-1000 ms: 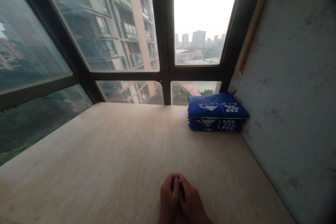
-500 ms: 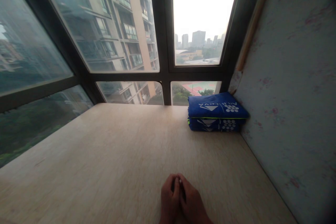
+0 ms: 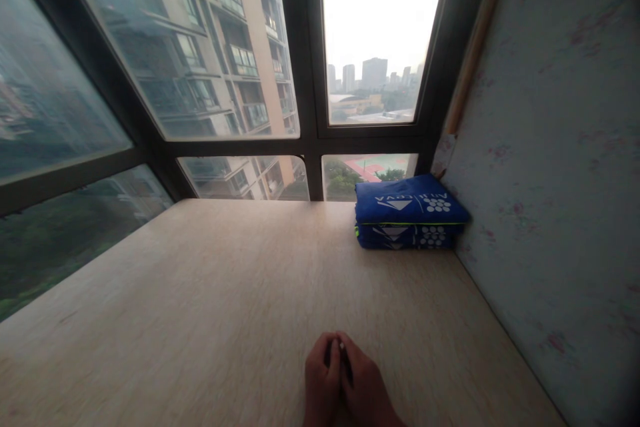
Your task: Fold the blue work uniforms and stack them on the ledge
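Low in the middle of the head view, my left hand (image 3: 320, 373) and my right hand (image 3: 364, 377) rest against each other over the pale, wood-grained surface (image 3: 210, 307). Both have curled fingers, with the tips meeting at the front. Dark gaps show between thumbs and forefingers, and no object is seen in either hand. The undersides and inner fingers are hidden. Farther off to the right lies a stack of folded blue fabric items (image 3: 410, 213) with white print and a yellow-green edge, apart from both hands.
A wall with faded floral wallpaper (image 3: 550, 180) bounds the surface on the right. Dark window frames (image 3: 235, 147) enclose the back and left sides. Beyond the glass are a tall apartment building (image 3: 215, 47) and a hazy skyline. A wooden strip (image 3: 475, 60) runs up the wall's edge.
The whole view has shifted slightly, so the window and blue stack appear a little farther left. My hands keep the same closed pose, and the stack has not moved on the surface.
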Demonstrator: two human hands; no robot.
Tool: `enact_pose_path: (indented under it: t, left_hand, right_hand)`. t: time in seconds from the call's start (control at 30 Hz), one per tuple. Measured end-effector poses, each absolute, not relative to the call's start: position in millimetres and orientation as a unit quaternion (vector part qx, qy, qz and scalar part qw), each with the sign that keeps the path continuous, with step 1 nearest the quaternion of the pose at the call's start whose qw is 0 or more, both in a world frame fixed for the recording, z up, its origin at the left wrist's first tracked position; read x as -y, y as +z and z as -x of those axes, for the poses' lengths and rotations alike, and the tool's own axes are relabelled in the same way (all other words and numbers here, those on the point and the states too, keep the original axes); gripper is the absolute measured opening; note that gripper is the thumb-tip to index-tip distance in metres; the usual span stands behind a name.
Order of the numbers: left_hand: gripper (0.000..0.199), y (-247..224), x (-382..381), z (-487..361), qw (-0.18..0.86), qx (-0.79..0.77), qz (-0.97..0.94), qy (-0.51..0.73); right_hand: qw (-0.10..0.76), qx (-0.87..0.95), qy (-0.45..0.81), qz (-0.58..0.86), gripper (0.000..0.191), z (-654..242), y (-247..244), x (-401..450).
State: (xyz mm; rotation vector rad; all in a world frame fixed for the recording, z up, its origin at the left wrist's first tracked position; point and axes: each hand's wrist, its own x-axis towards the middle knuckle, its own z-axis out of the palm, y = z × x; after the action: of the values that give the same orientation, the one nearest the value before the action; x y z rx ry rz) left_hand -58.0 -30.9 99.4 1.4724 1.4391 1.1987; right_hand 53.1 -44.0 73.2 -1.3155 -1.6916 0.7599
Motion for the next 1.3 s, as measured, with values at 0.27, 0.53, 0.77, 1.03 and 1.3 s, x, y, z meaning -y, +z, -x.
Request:
enact_pose_path:
  t: [0.27, 0.53, 0.77, 1.03, 1.3]
  left_hand:
    - [0.034, 99, 30, 58, 0.390, -0.565, -0.560, 0.464]
    - [0.035, 104, 32, 56, 0.384, -0.569, -0.559, 0.464]
    - [0.036, 124, 9, 60, 0.423, -0.538, -0.575, 0.448]
    - [0.031, 129, -39, 76, 0.337, -0.554, -0.629, 0.428]
    - [0.025, 106, -33, 73, 0.227, -0.567, -0.714, 0.342]
  right_hand:
    - [0.423, 0.680, 0.287, 0.525, 0.050, -52, 72, 44]
    - [0.437, 0.653, 0.343, 0.516, 0.045, -53, 76, 45]
    - [0.481, 0.575, 0.449, 0.486, 0.039, -85, 103, 18]
    - [0.521, 0.505, 0.309, 0.615, 0.045, -178, 97, -24]
    - [0.453, 0.540, 0.262, 0.659, 0.041, -185, 81, -25]
